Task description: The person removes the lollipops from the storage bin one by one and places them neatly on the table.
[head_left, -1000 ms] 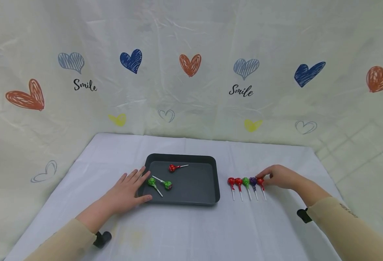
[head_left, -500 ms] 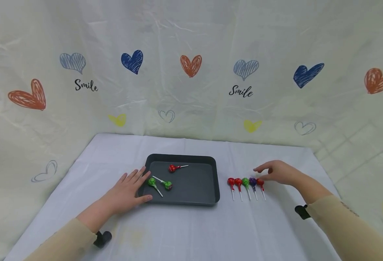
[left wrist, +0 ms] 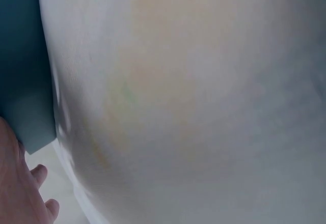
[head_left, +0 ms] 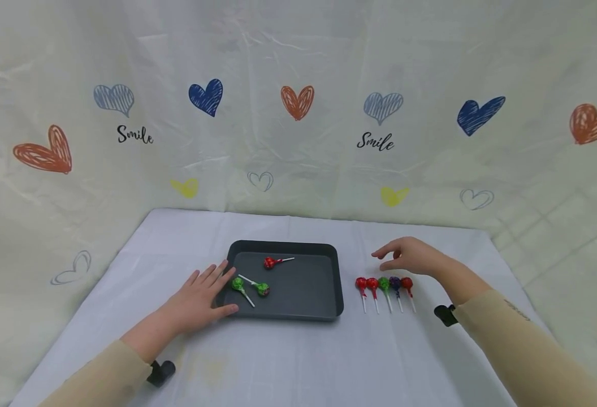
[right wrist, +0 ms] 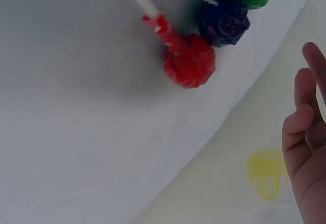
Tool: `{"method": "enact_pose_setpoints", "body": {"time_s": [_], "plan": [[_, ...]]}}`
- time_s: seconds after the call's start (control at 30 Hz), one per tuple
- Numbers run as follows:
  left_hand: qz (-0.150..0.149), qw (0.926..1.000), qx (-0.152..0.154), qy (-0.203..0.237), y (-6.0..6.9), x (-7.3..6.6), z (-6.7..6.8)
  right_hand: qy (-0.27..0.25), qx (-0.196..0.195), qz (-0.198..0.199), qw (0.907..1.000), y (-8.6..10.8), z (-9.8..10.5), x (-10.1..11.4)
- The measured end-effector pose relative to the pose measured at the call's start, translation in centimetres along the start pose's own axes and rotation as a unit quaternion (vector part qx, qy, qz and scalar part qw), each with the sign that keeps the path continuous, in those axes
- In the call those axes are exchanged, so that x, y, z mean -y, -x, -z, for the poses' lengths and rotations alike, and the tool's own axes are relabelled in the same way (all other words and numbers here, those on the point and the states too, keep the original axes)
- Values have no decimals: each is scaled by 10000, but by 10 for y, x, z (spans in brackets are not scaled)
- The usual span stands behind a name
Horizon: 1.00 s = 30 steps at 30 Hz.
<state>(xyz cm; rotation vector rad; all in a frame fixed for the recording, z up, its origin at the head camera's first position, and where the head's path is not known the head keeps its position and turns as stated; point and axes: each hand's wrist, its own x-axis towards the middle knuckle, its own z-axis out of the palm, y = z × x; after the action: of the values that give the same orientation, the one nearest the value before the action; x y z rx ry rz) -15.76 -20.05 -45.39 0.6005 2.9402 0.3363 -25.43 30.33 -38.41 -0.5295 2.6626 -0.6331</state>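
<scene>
My left hand [head_left: 197, 299] lies with spread fingers at the left rim of a dark grey tray [head_left: 298, 299]. Inside the tray are one red lollipop [head_left: 269, 262] and two green lollipops [head_left: 237, 284] [head_left: 262, 289]. Right of the tray, several lollipops stand side by side in a row, sticks toward me: red [head_left: 361, 282], red, green [head_left: 384, 282], purple [head_left: 395, 282] and red [head_left: 407, 282]. My right hand [head_left: 405, 255] hovers just behind this row with loosely bent fingers, holding nothing. The right wrist view shows it apart from the end red lollipop [right wrist: 191, 63].
A white cloth [head_left: 278, 362] covers the table, faintly stained yellow near the front left. Behind it hangs a pale sheet [head_left: 329, 164] printed with hearts and "Smile". Black wrist cameras [head_left: 161, 373] sit under both sleeves.
My right hand has let go of the end red lollipop, lifted, and moved left and away behind the row. The left hand and tray have stayed put.
</scene>
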Motion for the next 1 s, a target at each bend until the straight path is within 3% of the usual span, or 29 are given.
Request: {"method": "enact_pose_setpoints", "body": {"time_s": [0.47, 1.0], "plan": [[54, 9999, 102, -38, -1, 0, 0, 373, 273, 705, 9964, -45, -15, 66], [-48, 9999, -79, 68, -1, 3, -4, 1440, 515, 1543, 9761, -91, -43, 131]]}}
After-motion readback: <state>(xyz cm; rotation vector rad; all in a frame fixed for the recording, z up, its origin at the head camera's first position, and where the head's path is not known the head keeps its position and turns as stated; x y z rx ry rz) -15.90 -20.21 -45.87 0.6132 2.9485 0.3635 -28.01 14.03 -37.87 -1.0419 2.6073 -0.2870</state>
